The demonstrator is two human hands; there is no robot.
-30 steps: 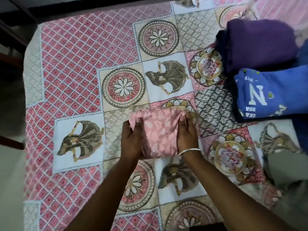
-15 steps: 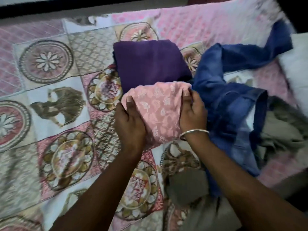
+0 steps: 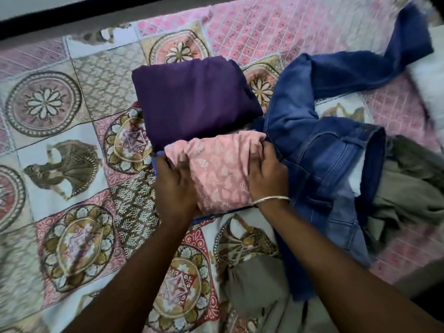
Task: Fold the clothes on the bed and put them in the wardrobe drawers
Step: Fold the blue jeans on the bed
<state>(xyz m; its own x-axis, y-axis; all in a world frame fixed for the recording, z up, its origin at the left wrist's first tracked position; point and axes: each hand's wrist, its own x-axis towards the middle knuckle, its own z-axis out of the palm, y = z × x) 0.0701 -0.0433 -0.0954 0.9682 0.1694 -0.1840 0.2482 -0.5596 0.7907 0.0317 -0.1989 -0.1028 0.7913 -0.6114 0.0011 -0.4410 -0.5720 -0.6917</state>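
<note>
A folded pink printed garment (image 3: 221, 171) lies in front of a folded purple garment (image 3: 192, 102) on the bed. It sits on a blue folded piece, of which only thin edges (image 3: 213, 215) show. My left hand (image 3: 175, 186) grips the pink garment's left side. My right hand (image 3: 266, 174) grips its right side, with a bangle on that wrist. Unfolded blue jeans (image 3: 319, 150) sprawl to the right, touching the pink garment's right edge.
The patterned pink and cream bedspread (image 3: 60, 145) covers the bed. An olive garment (image 3: 413, 193) lies crumpled at the right, and more olive cloth (image 3: 259, 284) lies near the front. A white pillow (image 3: 430, 75) is at the far right. The bed's far edge (image 3: 72, 22) runs along the top.
Both hands have carried the pink garment from the middle of the bed rightward to the folded pile and set it down on the blue piece. The view has swung right.
</note>
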